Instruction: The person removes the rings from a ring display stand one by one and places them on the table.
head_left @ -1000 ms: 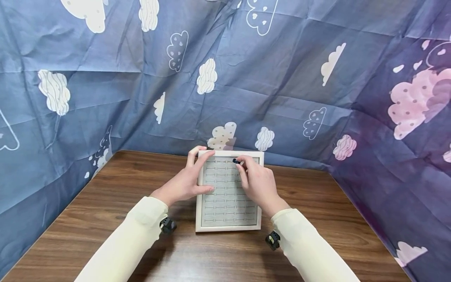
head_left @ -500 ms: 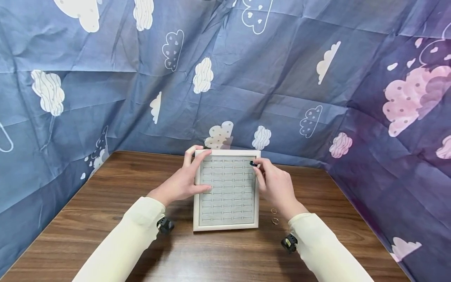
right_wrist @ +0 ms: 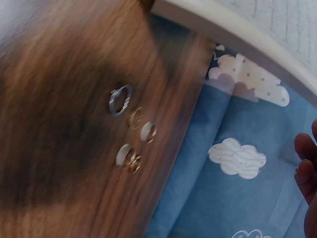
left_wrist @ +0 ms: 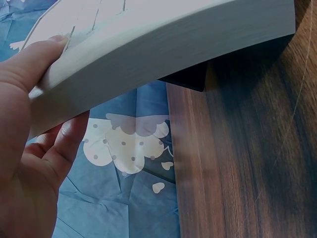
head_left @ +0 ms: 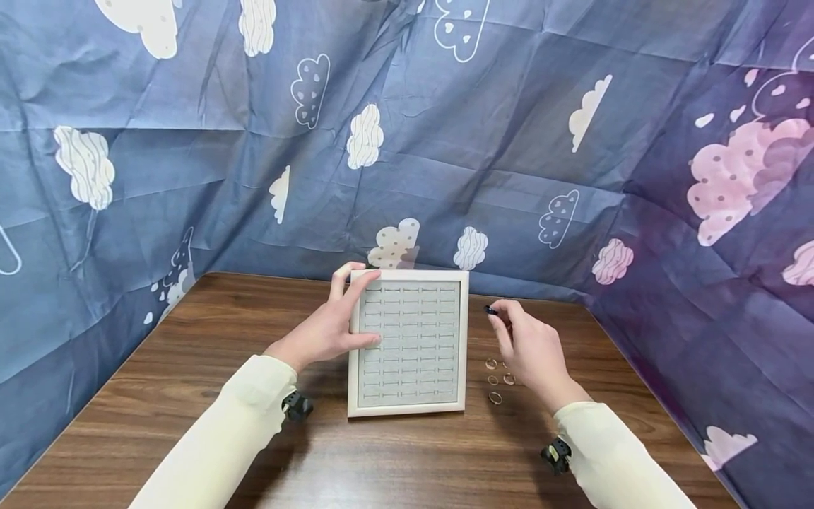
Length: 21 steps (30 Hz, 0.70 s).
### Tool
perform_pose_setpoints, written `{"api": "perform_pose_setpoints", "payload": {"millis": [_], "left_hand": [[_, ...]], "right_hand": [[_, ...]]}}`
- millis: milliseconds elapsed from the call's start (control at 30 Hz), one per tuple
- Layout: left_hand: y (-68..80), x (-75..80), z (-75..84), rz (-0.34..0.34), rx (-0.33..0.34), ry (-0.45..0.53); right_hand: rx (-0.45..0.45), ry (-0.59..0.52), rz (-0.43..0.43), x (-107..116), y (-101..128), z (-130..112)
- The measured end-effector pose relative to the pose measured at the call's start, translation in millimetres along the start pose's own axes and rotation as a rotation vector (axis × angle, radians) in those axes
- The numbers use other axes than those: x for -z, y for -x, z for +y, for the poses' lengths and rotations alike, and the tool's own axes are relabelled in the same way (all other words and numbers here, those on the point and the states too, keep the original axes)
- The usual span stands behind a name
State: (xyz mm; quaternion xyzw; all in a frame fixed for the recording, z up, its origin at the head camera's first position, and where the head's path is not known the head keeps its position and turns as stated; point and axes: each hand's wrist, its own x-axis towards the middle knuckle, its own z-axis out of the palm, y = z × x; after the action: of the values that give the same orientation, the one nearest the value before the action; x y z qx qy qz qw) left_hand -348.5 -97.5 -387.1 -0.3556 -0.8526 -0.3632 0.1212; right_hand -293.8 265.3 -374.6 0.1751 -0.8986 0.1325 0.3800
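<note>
A white-framed ring display (head_left: 407, 414) with a grey slotted pad leans upright on the table. My left hand (head_left: 324, 329) grips its upper left side; in the left wrist view, the thumb lies on the front and the fingers go behind the frame (left_wrist: 163, 54). To the right of the display, my right hand (head_left: 534, 350) pinches a small dark ring (head_left: 490, 309) between thumb and fingertips, clear of the frame. Only fingertips of this right hand (right_wrist: 307, 173) show in the right wrist view, where the dark ring is not visible.
Several gold and silver rings lie on the wooden table (head_left: 407, 466) right of the display, among them a silver ring (right_wrist: 112, 103) and a gold ring (right_wrist: 132, 120). A black support (left_wrist: 190, 79) sits behind the frame. A blue cloud-print cloth (head_left: 432, 177) hangs behind.
My right hand has moved right with the dark ring, from in front of the pad's top row to beyond the frame. The loose rings have come into view. The left hand keeps its grip.
</note>
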Motion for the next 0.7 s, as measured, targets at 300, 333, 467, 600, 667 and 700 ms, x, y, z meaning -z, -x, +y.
{"api": "perform_pose_setpoints", "payload": {"millis": [300,333,467,600,667,700], "left_hand": [[-0.8,-0.4,0.5,0.001,-0.009,0.003],[-0.9,-0.3,0.7,0.001,-0.01,0.001],[-0.8,0.1,1.4,0.001,-0.006,0.0],[-0.4,0.1,1.7,-0.001,0.007,0.002],[-0.6,0.1,1.8,-0.002,0.01,-0.001],[-0.8,0.2,1.7,-0.002,0.01,-0.003]], "right_hand": [[-0.029,0.019,0.021,7,19,19],[-0.031,0.022,0.022,7,21,21],[-0.038,0.031,0.012,8,27,28],[-0.05,0.038,-0.006,10,32,33],[-0.047,0.04,-0.007,11,35,37],[-0.046,0.042,-0.007,11,36,39]]}}
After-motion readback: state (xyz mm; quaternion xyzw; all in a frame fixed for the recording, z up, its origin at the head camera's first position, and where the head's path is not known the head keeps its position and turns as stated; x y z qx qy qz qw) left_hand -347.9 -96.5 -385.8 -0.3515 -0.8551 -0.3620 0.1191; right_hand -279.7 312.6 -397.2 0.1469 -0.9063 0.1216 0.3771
